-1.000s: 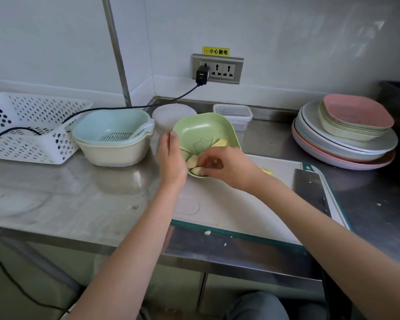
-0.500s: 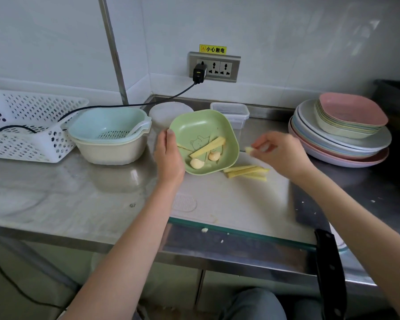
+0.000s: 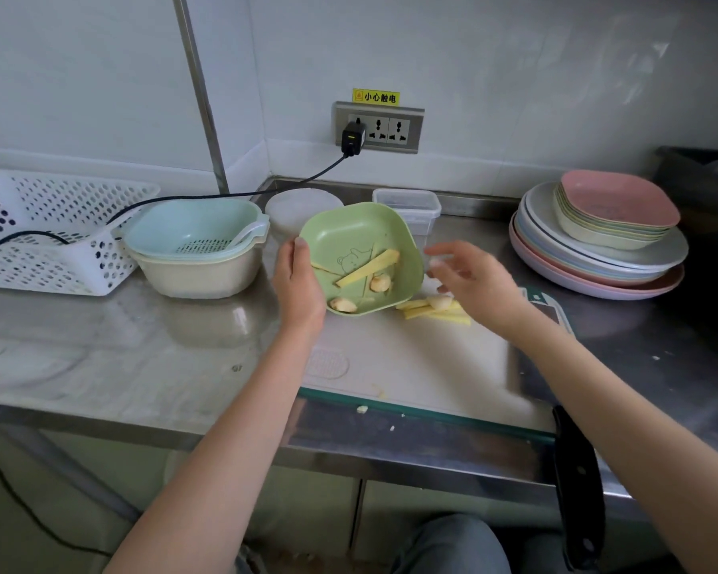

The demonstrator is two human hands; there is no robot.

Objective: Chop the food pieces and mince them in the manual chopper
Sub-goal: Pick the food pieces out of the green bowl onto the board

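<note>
My left hand (image 3: 299, 283) grips the left rim of a green square plate (image 3: 351, 236), tilted toward me over the white cutting board (image 3: 423, 366). On the plate lie a long yellow strip (image 3: 369, 268) and two pale garlic-like pieces (image 3: 380, 282). Several yellow strips and one pale piece (image 3: 434, 308) lie on the board just right of the plate. My right hand (image 3: 473, 279) hovers blurred over them, fingers spread, nothing clearly in it. A black knife handle (image 3: 577, 482) sticks out past the counter's front edge at the right.
A blue colander in a cream bowl (image 3: 195, 250) and a white perforated basket (image 3: 46, 229) stand left. A round white lid (image 3: 299, 205) and clear box (image 3: 407, 200) sit behind the plate. Stacked plates (image 3: 597, 246) stand at the right. A black cable (image 3: 224, 195) runs from the socket.
My right hand took pieces out of the plate, carried them right onto the board, and now hovers open over them. The left hand kept holding the tilted plate.
</note>
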